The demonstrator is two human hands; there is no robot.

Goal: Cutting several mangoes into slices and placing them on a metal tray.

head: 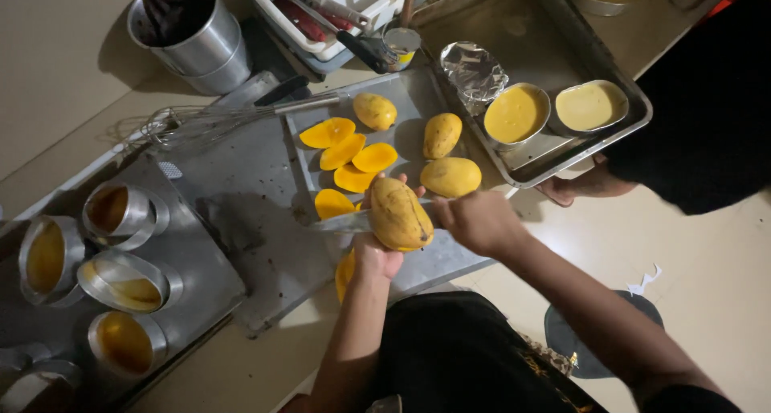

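Observation:
My left hand (pixel 376 256) holds a yellow mango (pixel 399 213) upright over a flat metal tray (pixel 418 100). My right hand (pixel 474 219) grips a knife (pixel 341 222) whose blade lies flat against the mango, pointing left. On the tray lie several cut mango slices (pixel 345 152) and three whole mangoes (pixel 442 134). A mango piece (pixel 344 273) shows below my left hand.
Another person's hand (pixel 582 186) holds a deep tray (pixel 618 132) with two filled oval moulds (pixel 516 113) and crumpled foil (pixel 474 69). Several oval moulds (pixel 120 280) stand on a tray at left. A whisk (pixel 201 124), steel canisters (pixel 193 40) and a utensil bin (pixel 337 20) sit behind.

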